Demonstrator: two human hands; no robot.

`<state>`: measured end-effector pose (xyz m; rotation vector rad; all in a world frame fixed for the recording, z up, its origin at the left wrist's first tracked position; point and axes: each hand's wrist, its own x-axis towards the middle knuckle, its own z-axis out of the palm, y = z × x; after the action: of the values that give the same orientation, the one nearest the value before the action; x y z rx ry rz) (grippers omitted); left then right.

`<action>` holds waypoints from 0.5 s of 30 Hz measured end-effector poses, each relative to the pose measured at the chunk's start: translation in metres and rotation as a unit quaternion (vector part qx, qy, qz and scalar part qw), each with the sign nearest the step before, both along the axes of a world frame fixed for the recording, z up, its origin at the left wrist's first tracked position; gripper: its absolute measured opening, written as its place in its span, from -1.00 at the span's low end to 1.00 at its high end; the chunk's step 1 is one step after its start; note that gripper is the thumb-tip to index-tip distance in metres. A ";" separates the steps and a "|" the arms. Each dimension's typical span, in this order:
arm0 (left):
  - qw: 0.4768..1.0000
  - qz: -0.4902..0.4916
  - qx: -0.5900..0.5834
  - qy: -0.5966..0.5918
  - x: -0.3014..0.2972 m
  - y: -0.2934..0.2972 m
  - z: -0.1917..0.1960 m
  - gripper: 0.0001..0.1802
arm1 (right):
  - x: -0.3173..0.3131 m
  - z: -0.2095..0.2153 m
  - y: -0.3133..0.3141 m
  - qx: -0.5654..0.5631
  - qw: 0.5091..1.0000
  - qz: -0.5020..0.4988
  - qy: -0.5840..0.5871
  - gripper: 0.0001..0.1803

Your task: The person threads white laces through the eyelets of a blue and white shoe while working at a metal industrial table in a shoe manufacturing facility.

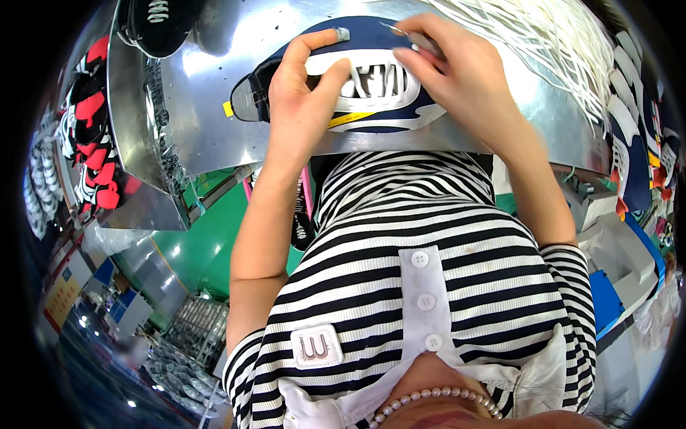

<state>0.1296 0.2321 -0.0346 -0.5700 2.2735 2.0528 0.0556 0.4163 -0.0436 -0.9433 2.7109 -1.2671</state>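
Note:
A navy and white shoe (416, 113) lies sideways on the metal table in front of me, white lace (375, 80) crossing its opening. My left hand (304, 89) grips the shoe near its collar. Its thumb rests by the lacing, and its index finger, wrapped in tape (343, 34) at the tip, reaches across the far side. Over the toe half, my right hand (457, 64) is closed around a slim tool with a thin metal tip (391, 27); the handle is mostly hidden in the fingers. A yellow strip (351, 119) runs along the shoe's near side.
Loose white laces (543, 50) spread over the table's right side. A black shoe (158, 25) stands at the far left. Red, black and white shoe parts (93, 136) hang beyond the left edge; navy and white uppers (632, 150) hang at the right. A grey bin (622, 250) stands below right.

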 end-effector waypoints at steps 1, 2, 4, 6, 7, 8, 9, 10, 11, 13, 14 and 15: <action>0.998 -0.016 -0.059 0.031 0.000 0.004 -0.001 -0.53 | -0.001 -0.014 -0.002 -0.060 0.998 -0.017 -0.005 -0.78; 0.991 -0.032 -0.118 0.062 0.000 0.009 -0.003 -0.50 | 0.002 -0.025 -0.003 -0.037 0.998 -0.039 -0.037 -0.80; 0.969 -0.047 -0.213 0.115 0.001 0.005 -0.013 -0.38 | 0.006 -0.035 -0.008 -0.064 0.994 -0.073 0.054 -0.85; 0.957 -0.044 -0.257 0.126 0.002 0.008 -0.016 -0.38 | 0.006 -0.037 -0.010 -0.072 0.991 -0.081 0.083 -0.86; 0.951 -0.042 -0.277 0.131 0.002 0.009 -0.017 -0.38 | 0.006 -0.039 -0.011 -0.069 0.991 -0.080 0.086 -0.87; 0.949 -0.039 -0.283 0.135 0.002 0.008 -0.019 -0.37 | 0.005 -0.040 -0.011 -0.065 0.991 -0.079 0.090 -0.88; 0.948 -0.037 -0.286 0.137 0.000 0.007 -0.020 -0.37 | 0.005 -0.040 -0.012 -0.063 0.991 -0.077 0.093 -0.87; 0.947 -0.035 -0.289 0.138 -0.002 0.006 -0.021 -0.37 | 0.004 -0.040 -0.013 -0.062 0.990 -0.076 0.097 -0.87; 0.945 -0.033 -0.292 0.140 -0.004 0.005 -0.022 -0.37 | 0.004 -0.039 -0.013 -0.060 0.990 -0.075 0.101 -0.87; 0.975 -0.033 -0.201 0.091 -0.003 0.008 -0.006 -0.40 | 0.003 -0.041 -0.012 -0.038 0.992 -0.081 0.093 -0.85; 0.985 -0.033 -0.153 0.066 -0.003 0.009 0.001 -0.42 | 0.003 -0.042 -0.012 -0.027 0.992 -0.085 0.090 -0.84; 0.996 -0.037 -0.075 0.028 -0.001 0.002 0.001 -0.43 | 0.002 -0.042 -0.012 -0.030 0.993 -0.084 0.077 -0.84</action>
<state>0.1289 0.2342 -0.0331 -0.4307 2.4552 1.9006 0.0581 0.4045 -0.0852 -0.8686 2.9410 -1.3640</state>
